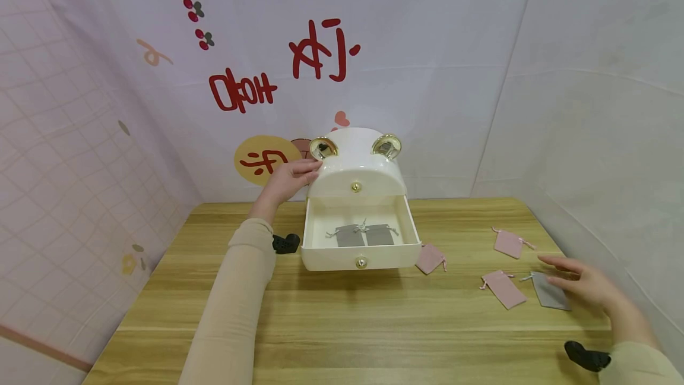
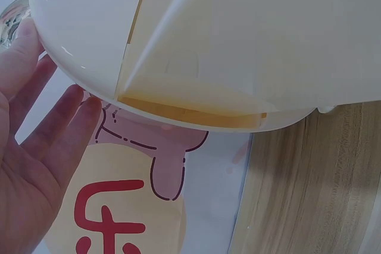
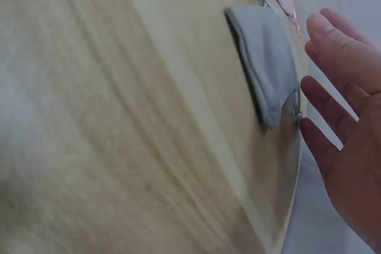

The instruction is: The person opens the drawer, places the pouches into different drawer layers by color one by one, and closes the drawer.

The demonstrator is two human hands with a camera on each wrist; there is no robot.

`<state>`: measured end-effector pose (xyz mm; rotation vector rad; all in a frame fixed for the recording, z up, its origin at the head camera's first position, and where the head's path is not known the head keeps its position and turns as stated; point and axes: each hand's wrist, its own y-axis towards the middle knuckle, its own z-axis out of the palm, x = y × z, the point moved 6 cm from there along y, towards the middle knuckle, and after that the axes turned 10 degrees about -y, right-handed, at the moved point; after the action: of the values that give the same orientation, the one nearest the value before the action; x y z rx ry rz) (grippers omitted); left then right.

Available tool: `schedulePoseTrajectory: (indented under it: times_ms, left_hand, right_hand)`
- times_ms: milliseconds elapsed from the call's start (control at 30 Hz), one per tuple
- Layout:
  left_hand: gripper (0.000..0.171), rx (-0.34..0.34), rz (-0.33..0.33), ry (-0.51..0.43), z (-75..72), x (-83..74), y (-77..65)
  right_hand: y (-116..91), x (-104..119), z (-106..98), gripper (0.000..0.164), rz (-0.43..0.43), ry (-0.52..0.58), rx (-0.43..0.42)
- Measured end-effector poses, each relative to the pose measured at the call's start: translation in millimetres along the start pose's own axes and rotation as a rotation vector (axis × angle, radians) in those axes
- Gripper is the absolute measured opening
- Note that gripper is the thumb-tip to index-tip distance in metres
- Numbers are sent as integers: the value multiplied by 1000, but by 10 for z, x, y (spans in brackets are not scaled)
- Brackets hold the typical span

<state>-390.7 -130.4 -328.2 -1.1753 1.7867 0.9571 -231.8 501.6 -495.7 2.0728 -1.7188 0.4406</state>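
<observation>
In the head view, the left hand (image 1: 293, 179) rests at the side of the white box (image 1: 363, 166), whose drawer (image 1: 331, 259) is pulled out, with two grey pouches (image 1: 350, 236) (image 1: 380, 235) lying inside. The right hand (image 1: 592, 288) is over another grey pouch (image 1: 549, 298) on the tabletop (image 1: 342, 328), its fingers (image 1: 562, 263) rather wide and holding nothing; whether they touch the cloth, I cannot tell. One pink pouch (image 1: 504, 289) lies just beside it, so it seems better to come straight down and not sweep from the side. In the left wrist view, the fingers are spread along the rounded edge of the box, without a grip; a light touch is probably enough, since a strong push could turn the box. In the right wrist view, the fingers are apart, beside the same pouch near the tabletop's edge. I would pinch it by its border, because soft cloth may slide under the fingertips.
</observation>
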Motion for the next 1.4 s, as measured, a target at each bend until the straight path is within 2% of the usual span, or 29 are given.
schedulePoseTrajectory:
  times_ms: [267,500,900,1400]
  left_hand:
    - [42,0,-2,0,3,19,5]
    - [41,0,-7,-5,5,19,3]
    - [41,0,-14,-5,10,23,1]
    - [41,0,-17,-30,3,36,-3]
  right_hand:
    - [-48,-56,43,43,-102,88,-47]
    - [-73,-92,85,42,-64,86,-62]
    - [-74,-73,121,41,-141,72,-154]
    - [-79,-111,144,30,-91,-20,-188]
